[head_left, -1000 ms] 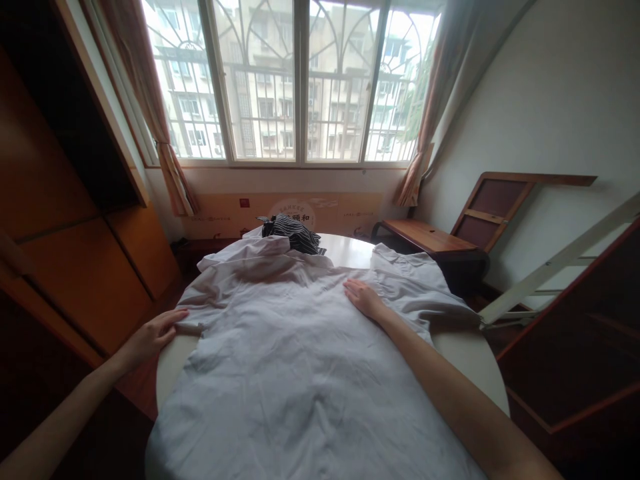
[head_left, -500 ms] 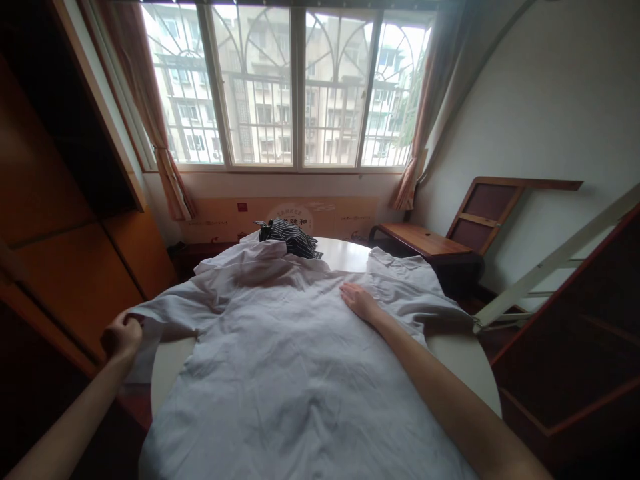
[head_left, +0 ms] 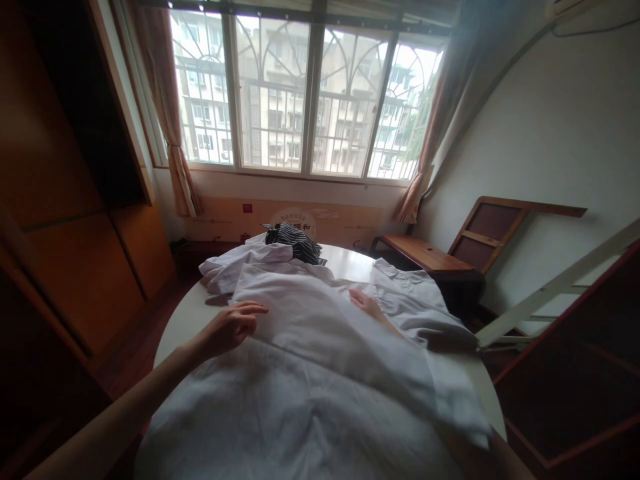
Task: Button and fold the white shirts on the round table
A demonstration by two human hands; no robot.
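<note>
A white shirt [head_left: 310,373] lies spread over a round white table [head_left: 180,327]. Its left sleeve is folded across the body and now covers most of my right forearm. My left hand [head_left: 233,327] rests open on the folded edge of the shirt, fingers spread. My right hand [head_left: 366,305] lies flat on the cloth near the collar end, only partly visible past the folded sleeve. A dark striped garment [head_left: 294,241] sits bunched at the table's far edge, behind the shirt.
A wooden wardrobe [head_left: 75,220] stands close on the left. A low wooden bench [head_left: 425,253] and a leaning wooden frame [head_left: 500,223] are at the right wall. A barred window [head_left: 305,93] with curtains fills the far wall.
My left hand pulled the left sleeve out past the table edge, then carried it over the shirt's body and laid it across my right arm. My right hand stayed in place.
</note>
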